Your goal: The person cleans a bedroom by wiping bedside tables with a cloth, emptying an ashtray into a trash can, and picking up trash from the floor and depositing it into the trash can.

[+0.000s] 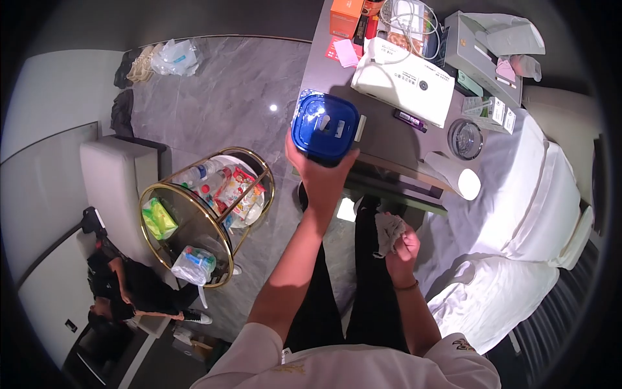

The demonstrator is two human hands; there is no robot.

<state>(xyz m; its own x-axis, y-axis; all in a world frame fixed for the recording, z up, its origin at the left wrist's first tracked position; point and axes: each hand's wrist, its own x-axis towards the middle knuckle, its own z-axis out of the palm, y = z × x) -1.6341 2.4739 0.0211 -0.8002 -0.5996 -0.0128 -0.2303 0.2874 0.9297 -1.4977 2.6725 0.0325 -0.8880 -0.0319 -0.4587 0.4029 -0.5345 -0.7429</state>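
Note:
My left hand (319, 176) is wrapped round the near side of a food container with a blue lid (326, 144), held at the left end of the grey table (382, 137). The lid faces up; most of the container's body is hidden below it. Lower down and to the right, my right hand (404, 255) is closed on a crumpled greyish-white cloth (389, 232), in front of my dark trousers. Whether the container rests on the table or is held just above it, I cannot tell.
On the table are a white tissue pack (405, 81), a glass ashtray (466, 139), a paper roll (457, 176) and a grey box (483, 58). A gold-framed round cart (188, 240) holds bottles and packets. Another person (120, 279) sits at the left. White bedding (512, 259) lies right.

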